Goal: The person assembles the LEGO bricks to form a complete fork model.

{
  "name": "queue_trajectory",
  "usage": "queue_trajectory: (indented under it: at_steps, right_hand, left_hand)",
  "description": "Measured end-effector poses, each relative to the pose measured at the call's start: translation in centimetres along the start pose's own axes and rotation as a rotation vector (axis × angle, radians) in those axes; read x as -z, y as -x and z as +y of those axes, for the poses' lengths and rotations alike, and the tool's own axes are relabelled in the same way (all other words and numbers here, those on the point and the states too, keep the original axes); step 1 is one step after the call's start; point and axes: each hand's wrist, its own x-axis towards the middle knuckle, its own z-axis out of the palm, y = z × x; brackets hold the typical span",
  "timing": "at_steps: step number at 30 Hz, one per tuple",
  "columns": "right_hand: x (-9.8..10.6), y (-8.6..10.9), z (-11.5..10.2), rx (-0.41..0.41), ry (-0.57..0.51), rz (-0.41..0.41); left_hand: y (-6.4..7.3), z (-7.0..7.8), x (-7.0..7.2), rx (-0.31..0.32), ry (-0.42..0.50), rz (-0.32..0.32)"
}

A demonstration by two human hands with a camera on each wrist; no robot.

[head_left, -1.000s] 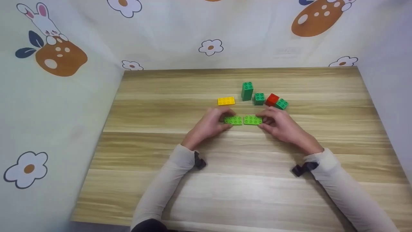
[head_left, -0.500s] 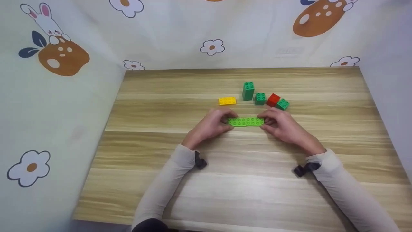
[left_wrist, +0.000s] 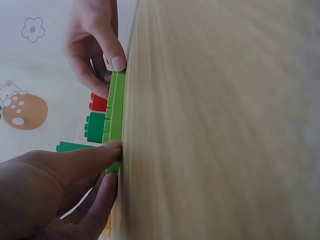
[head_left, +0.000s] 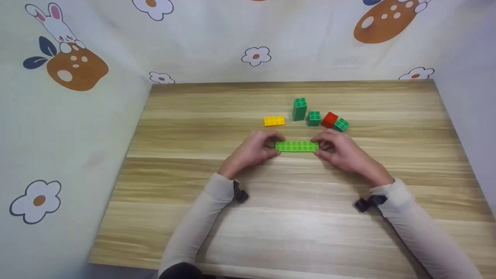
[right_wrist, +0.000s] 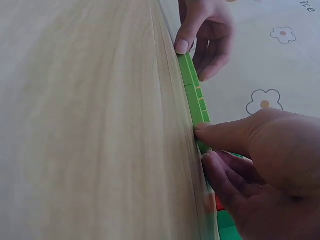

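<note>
Two light green toy bricks lie end to end on the wooden table, forming one straight row with two lines of studs. The left light green brick (head_left: pixel 286 146) is pinched at its outer end by my left hand (head_left: pixel 255 149), thumb at the near side and fingers at the far side. My right hand (head_left: pixel 341 150) grips the outer end of the right light green brick (head_left: pixel 307 146) the same way. Both wrist views show a thin seam where the bricks meet, as on the side of the brick (right_wrist: pixel 194 102) close above the tabletop.
Behind the hands stand a flat yellow brick (head_left: pixel 274 121), a tall dark green brick (head_left: pixel 299 110), a smaller green brick (head_left: pixel 314 118), a red brick (head_left: pixel 329 119) and a tilted green brick (head_left: pixel 341 124). Patterned cloth (head_left: pixel 209 42) borders the table (head_left: pixel 186 116).
The two light green bricks had a small gap a second ago, then met slightly offset. Now they sit flush in one line, with both hands still holding the outer ends.
</note>
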Motion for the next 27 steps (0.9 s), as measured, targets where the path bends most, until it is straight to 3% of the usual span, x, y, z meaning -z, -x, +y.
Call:
queue_trajectory:
  at_steps: [16,20,27]
  right_hand:
    - [0.4,0.0,0.0,-0.015,-0.038,0.018]
    - [0.9,-0.1,0.0,-0.011,-0.062,0.12]
    - [2.1,-0.1,0.3,-0.059,0.004,0.405]
  left_hand:
    - [0.1,-0.2,0.0,-0.005,0.015,-0.014]
    - [0.1,-0.2,0.0,-0.001,0.034,-0.013]
    - [0.1,-0.2,0.0,0.006,0.063,-0.016]
